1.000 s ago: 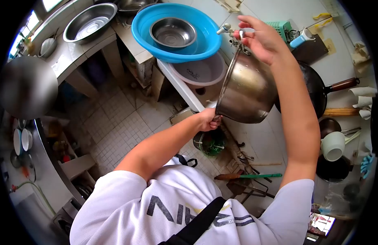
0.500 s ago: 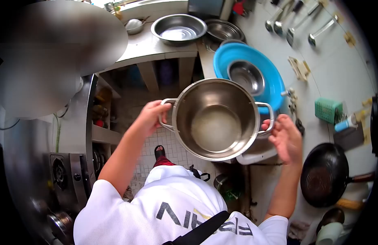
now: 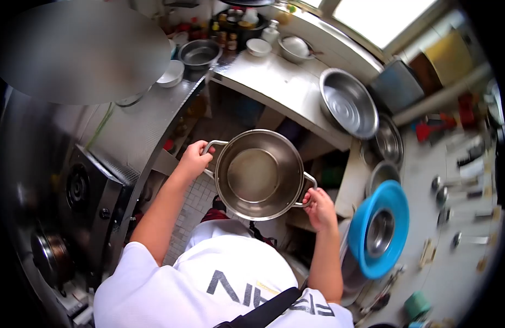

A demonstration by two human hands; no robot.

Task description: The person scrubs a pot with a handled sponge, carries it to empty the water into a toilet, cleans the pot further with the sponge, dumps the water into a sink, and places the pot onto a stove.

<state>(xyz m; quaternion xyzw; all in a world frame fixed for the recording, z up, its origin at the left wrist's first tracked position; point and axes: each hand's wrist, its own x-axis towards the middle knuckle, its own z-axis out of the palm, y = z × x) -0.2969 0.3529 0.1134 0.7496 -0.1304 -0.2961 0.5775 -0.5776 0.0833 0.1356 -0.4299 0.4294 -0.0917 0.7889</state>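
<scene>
A wide stainless steel pot [image 3: 255, 175] with two loop handles hangs in front of my body, above the tiled floor. Its inside faces up at me, and a pale, cloudy patch shows at the bottom; whether that is liquid I cannot tell. My left hand [image 3: 195, 159] is closed around the left handle. On the other side, my right hand [image 3: 320, 209] grips the right handle. To the right of that hand sits a blue plastic basin [image 3: 395, 205] with a small metal bowl [image 3: 380, 232] in it.
A gas stove [image 3: 80, 186] and a lidded pot [image 3: 53, 257] lie to my left. Ahead, the white counter [image 3: 279, 82] carries a large steel basin [image 3: 348, 104] and a white bowl [image 3: 258, 47]. Another metal bowl [image 3: 200, 53] stands in the corner. Ladles [image 3: 471, 239] hang on the right wall.
My view has turned left, so the stove and corner counter show more and the blue basin sits lower right. Both hands have carried the pot leftward, away from the basin.
</scene>
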